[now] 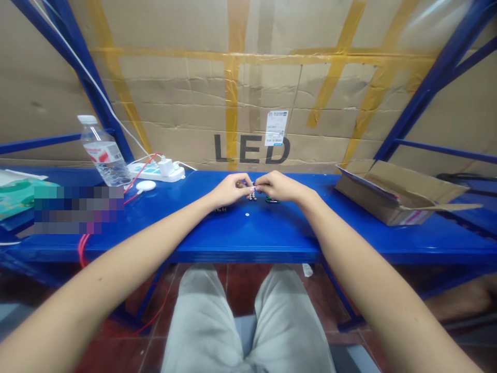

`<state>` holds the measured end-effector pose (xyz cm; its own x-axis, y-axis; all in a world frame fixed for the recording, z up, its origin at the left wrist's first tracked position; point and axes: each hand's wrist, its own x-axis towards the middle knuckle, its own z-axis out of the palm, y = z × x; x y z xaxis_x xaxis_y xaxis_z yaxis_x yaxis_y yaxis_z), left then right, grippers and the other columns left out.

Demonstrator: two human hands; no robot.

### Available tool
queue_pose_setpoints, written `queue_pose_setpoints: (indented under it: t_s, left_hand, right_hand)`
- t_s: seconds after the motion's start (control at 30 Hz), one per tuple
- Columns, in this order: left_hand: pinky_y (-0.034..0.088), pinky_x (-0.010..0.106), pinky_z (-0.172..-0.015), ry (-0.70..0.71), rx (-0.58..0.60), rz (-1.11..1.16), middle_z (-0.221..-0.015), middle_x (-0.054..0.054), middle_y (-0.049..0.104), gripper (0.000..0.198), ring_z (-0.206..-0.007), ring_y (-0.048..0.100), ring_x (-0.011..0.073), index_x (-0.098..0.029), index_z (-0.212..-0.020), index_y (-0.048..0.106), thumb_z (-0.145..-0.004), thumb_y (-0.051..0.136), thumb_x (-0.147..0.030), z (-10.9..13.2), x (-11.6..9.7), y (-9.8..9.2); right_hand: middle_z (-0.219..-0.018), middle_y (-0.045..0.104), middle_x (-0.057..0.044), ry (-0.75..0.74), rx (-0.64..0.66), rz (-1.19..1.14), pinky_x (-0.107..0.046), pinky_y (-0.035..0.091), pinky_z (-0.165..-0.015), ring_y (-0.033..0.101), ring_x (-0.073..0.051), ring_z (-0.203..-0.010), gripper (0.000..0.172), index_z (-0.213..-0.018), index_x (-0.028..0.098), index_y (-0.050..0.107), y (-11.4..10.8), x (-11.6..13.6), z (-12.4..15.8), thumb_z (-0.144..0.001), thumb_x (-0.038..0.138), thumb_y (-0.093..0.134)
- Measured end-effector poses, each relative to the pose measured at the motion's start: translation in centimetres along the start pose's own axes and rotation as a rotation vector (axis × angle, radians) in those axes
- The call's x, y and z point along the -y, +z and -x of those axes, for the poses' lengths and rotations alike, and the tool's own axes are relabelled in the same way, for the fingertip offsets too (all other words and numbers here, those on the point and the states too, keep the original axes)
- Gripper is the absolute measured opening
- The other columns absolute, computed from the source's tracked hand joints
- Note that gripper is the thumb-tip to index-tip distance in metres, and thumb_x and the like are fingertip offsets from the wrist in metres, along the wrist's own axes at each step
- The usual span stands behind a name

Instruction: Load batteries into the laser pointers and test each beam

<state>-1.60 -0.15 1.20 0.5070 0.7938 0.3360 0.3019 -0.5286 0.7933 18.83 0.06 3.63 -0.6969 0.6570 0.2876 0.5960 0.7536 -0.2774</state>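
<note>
My left hand (229, 190) and my right hand (278, 185) meet above the middle of the blue table, fingertips almost touching. Between them is a small beaded strand (252, 196) with silvery beads hanging down and a brownish bead or knob near my left fingers. Both hands pinch at this strand; its exact make is too small to tell. Just below my right hand shows a small green and black clip-like piece (272, 200); whether it hangs or lies on the table I cannot tell. A tiny white round piece (247, 214) lies on the table nearer to me.
On the left stand a water bottle (103, 153), a white power strip (159, 170) with cables, and a white round charger (146, 186). An open cardboard box (388, 194) sits right. Large taped cardboard (186, 109) and blue metal posts (430, 77) rise behind the table (248, 241).
</note>
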Motion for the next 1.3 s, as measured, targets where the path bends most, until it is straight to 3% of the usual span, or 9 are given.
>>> queue_pose_setpoints:
  t_s: [0.13,0.3,0.37,0.5,0.7,0.97,1.2,1.3]
  left_hand:
    - [0.032,0.023,-0.048,-0.048,-0.028,0.035,-0.059,-0.003,0.057,0.025,-0.048,0.043,0.0097,-0.017,-0.083,0.062,-0.080,0.068,-0.041,0.1,-0.1,-0.1]
    - [0.038,0.026,-0.060,0.090,-0.098,-0.141,-0.064,-0.002,0.055,0.027,-0.061,0.047,0.0126,-0.017,-0.076,0.061,-0.086,0.060,-0.042,-0.3,0.4,0.0]
    - [0.037,0.027,-0.062,0.083,-0.117,-0.168,-0.064,-0.001,0.054,0.030,-0.063,0.047,0.0131,-0.017,-0.070,0.056,-0.090,0.052,-0.038,-0.4,0.5,0.1]
    - [0.031,0.028,-0.055,-0.041,-0.071,-0.119,-0.055,-0.002,0.045,0.031,-0.054,0.039,0.0122,-0.018,-0.062,0.049,-0.090,0.042,-0.031,-0.5,0.5,0.0]
    - [0.030,0.029,-0.059,0.047,-0.008,-0.286,-0.057,-0.002,0.045,0.034,-0.057,0.041,0.0133,-0.019,-0.060,0.044,-0.090,0.043,-0.034,-0.2,0.2,-0.4]
    - [0.043,0.032,-0.075,0.201,-0.035,-0.444,-0.088,0.005,0.069,0.023,-0.084,0.062,0.0210,-0.018,-0.086,0.061,-0.093,0.044,-0.031,0.4,-0.2,-0.3]
    - [0.044,0.034,-0.074,0.377,-0.057,-0.672,-0.091,0.009,0.067,0.016,-0.084,0.062,0.0232,-0.018,-0.091,0.056,-0.096,0.043,-0.026,0.9,-0.4,0.2]
    - [0.044,0.036,-0.076,0.475,-0.073,-0.822,-0.088,0.011,0.064,0.016,-0.084,0.059,0.0246,-0.017,-0.089,0.054,-0.096,0.041,-0.022,0.9,-0.5,0.4]
  right_hand:
    - [-0.054,0.044,0.003,0.009,-0.025,0.004,-0.027,0.024,-0.059,0.033,-0.011,-0.056,0.025,-0.063,0.017,0.049,-0.1,0.4,0.1,-0.087,0.018,0.047]
    - [-0.056,0.047,0.002,0.011,-0.040,0.043,-0.028,0.024,-0.059,0.034,-0.010,-0.057,0.025,-0.062,0.017,0.048,0.1,0.6,0.0,-0.087,0.018,0.048]
    - [-0.057,0.048,0.002,-0.003,-0.039,0.058,-0.028,0.024,-0.059,0.035,-0.010,-0.057,0.024,-0.063,0.017,0.048,0.2,0.7,0.0,-0.087,0.018,0.047]
    - [-0.061,0.053,0.000,-0.009,-0.019,0.080,-0.027,0.024,-0.059,0.035,-0.010,-0.058,0.021,-0.065,0.016,0.052,0.4,1.0,0.0,-0.086,0.016,0.046]
    - [-0.058,0.050,0.001,-0.026,-0.043,0.055,-0.026,0.025,-0.058,0.034,-0.010,-0.056,0.024,-0.061,0.016,0.048,0.8,0.8,-0.2,-0.085,0.018,0.046]
    - [-0.048,0.052,0.003,0.125,0.001,-0.242,-0.023,0.035,-0.052,0.050,-0.011,-0.045,0.024,-0.065,0.016,0.054,0.8,0.6,-0.1,-0.087,0.024,0.048]
    - [-0.048,0.054,0.002,0.134,0.071,-0.533,-0.022,0.040,-0.044,0.055,-0.012,-0.043,0.031,-0.068,0.015,0.056,0.6,-0.2,0.0,-0.087,0.039,0.060]
    - [-0.045,0.049,0.004,0.131,0.110,-0.719,-0.023,0.042,-0.041,0.049,-0.011,-0.039,0.032,-0.069,0.014,0.058,0.7,-0.6,0.0,-0.084,0.042,0.065]
